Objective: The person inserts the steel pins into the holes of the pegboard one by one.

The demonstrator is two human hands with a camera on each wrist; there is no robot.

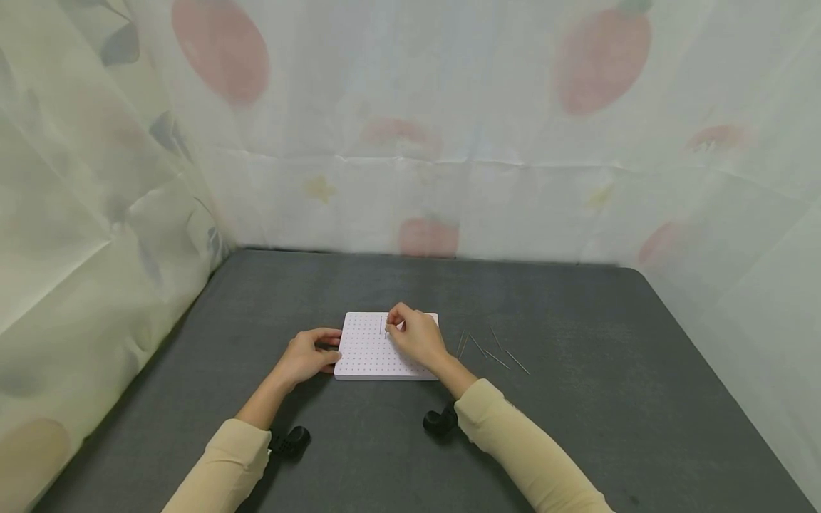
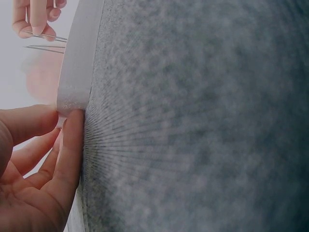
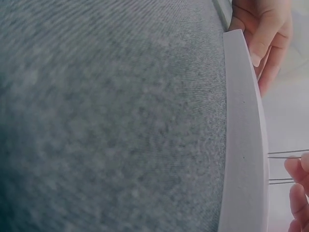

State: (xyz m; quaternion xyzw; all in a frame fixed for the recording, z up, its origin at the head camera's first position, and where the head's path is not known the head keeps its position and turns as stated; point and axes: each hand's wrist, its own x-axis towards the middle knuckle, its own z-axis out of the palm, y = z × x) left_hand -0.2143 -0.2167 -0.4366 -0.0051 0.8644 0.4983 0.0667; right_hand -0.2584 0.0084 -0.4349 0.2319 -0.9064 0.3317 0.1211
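A white pegboard (image 1: 359,360) with a grid of small holes lies flat on the dark table. My left hand (image 1: 308,356) grips its left edge, thumb (image 2: 34,121) on the top face and fingertips against the side. Over the board's far part, my right hand (image 1: 417,336) pinches a thin metal pin (image 1: 386,332) between thumb and index finger, its lower end at the board's surface. Just left of it another thin pin (image 1: 381,325) stands upright in the board. Seen side-on in the left wrist view, thin pins (image 2: 44,48) rise from the top face.
Several loose thin metal pins (image 1: 497,358) lie scattered on the grey table (image 1: 577,413) right of the board. A black wrist device (image 1: 291,443) sits by the left sleeve, another (image 1: 440,422) by the right. Patterned curtains (image 1: 487,206) hang behind and at both sides.
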